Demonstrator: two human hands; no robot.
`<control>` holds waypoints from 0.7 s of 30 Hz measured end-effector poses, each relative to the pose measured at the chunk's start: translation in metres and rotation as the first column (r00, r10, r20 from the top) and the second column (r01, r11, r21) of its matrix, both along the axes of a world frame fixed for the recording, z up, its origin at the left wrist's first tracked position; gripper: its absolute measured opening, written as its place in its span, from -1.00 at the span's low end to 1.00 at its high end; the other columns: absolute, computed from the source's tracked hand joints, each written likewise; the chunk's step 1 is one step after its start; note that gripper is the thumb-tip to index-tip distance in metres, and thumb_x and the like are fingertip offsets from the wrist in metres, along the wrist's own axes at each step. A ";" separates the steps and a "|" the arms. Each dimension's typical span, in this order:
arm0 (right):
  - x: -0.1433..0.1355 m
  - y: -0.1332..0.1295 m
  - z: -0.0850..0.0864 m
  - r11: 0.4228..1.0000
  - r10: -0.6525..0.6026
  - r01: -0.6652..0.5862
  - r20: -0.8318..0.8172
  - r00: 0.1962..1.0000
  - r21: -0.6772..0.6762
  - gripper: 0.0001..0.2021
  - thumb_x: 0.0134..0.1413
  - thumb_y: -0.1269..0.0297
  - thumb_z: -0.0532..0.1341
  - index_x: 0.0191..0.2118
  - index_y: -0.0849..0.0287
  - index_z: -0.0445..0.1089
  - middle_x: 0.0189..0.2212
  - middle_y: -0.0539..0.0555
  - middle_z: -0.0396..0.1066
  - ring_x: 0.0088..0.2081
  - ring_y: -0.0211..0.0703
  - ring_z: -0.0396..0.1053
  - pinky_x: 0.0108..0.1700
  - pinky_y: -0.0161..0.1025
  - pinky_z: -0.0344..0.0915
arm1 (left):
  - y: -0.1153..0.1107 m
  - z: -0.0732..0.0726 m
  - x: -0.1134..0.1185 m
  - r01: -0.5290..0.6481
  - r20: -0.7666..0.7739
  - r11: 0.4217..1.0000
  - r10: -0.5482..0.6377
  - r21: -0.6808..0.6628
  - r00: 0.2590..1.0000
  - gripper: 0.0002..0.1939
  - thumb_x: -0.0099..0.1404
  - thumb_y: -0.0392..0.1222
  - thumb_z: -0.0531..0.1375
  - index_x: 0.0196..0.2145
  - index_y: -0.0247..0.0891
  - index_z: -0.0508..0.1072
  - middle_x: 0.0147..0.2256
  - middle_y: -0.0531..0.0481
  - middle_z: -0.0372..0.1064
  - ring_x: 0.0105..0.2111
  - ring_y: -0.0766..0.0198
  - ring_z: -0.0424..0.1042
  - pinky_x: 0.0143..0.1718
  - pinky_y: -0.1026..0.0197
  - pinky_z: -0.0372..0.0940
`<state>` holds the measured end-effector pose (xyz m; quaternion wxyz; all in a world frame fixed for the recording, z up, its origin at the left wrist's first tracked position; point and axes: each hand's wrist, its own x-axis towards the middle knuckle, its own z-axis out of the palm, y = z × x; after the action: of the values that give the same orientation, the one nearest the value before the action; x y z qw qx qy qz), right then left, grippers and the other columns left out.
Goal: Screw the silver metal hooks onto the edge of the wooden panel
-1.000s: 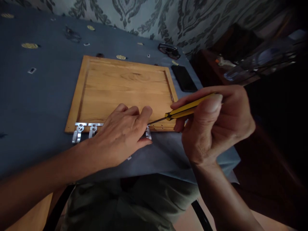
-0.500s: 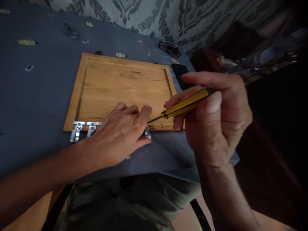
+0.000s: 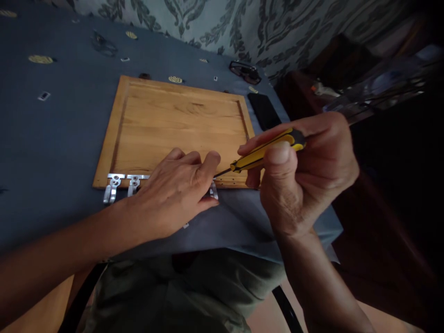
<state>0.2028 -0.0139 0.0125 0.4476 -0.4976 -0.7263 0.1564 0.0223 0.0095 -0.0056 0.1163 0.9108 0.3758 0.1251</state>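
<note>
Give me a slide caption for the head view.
Left hand over hooks at the near edge of a panel, right hand holding a screwdriver.

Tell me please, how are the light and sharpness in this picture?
Head view: dim light, the far right nearly black; bright glints on the hooks.
Head view: board and screwdriver fairly clear, clutter at upper right smeared.

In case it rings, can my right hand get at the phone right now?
Probably: the phone lies just beyond the right hand with nothing visible between, though that hand holds the screwdriver.
</note>
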 end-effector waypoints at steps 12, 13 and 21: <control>0.009 0.004 0.008 0.995 0.099 -0.103 -0.165 0.981 -0.018 -0.80 0.32 -0.05 0.28 -0.09 -0.12 0.47 -0.14 0.04 0.55 -0.41 -0.13 0.47 -0.51 -0.20 0.34 | 0.000 0.000 0.000 0.001 -0.006 1.000 -0.001 0.000 1.000 -0.49 0.31 -0.09 0.41 0.06 -0.31 0.30 -0.15 -0.13 0.57 -0.14 0.01 0.56 -0.07 0.04 0.29; 0.011 0.004 0.010 0.989 0.128 -0.139 -0.161 0.979 -0.056 -0.80 0.33 -0.04 0.28 -0.04 -0.16 0.49 -0.11 0.05 0.56 -0.37 -0.08 0.51 -0.49 -0.17 0.37 | 0.000 -0.001 0.000 0.008 0.004 1.000 -0.008 0.006 1.000 -0.51 0.32 -0.09 0.40 0.05 -0.30 0.30 -0.15 -0.13 0.58 -0.14 0.03 0.56 -0.08 0.05 0.29; 0.009 0.007 0.010 0.998 -0.003 0.008 -0.086 0.996 0.059 -0.74 0.19 -0.13 0.38 -0.28 -0.09 0.50 -0.32 0.00 0.57 -0.54 -0.16 0.42 -0.53 -0.16 0.36 | 0.000 -0.003 -0.002 0.009 0.020 1.000 -0.010 0.017 1.000 -0.49 0.30 -0.07 0.42 0.03 -0.28 0.29 -0.16 -0.12 0.57 -0.18 0.04 0.54 -0.08 0.06 0.27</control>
<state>0.2120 -0.0068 0.0225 0.4934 -0.4789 -0.7094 0.1547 0.0207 0.0094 -0.0091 0.1129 0.9123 0.3692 0.1368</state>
